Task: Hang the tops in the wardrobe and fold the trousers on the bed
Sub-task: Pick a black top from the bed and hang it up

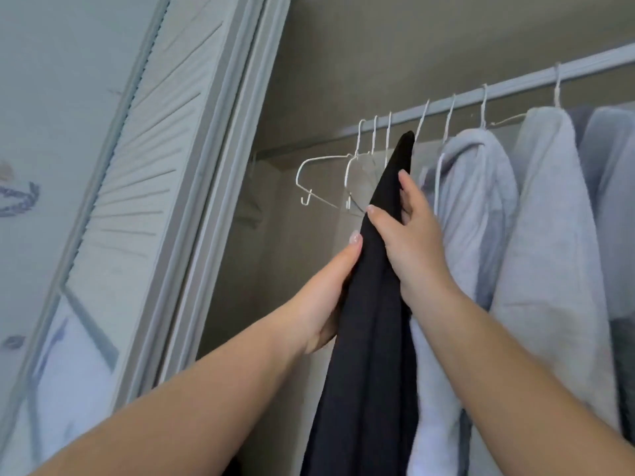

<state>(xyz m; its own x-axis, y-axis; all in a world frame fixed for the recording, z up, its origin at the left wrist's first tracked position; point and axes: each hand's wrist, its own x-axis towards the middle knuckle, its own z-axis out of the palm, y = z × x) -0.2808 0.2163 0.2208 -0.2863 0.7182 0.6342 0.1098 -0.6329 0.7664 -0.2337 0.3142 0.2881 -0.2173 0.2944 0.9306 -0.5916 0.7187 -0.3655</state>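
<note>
A black top [367, 338] hangs from a white wire hanger on the wardrobe rail [515, 86], its shoulder peak just under the rail. My left hand [326, 297] grips the black fabric from the left side, thumb up along its edge. On the right side my right hand [405, 235] holds the same top higher up, fingers wrapped over the cloth. The hanger inside the top is mostly hidden.
Several bare white wire hangers [330, 176] hang left of the black top. Pale grey hooded tops [481, 207] fill the rail to the right. A white louvred wardrobe door [154, 149] stands open on the left, with a mirror panel below it.
</note>
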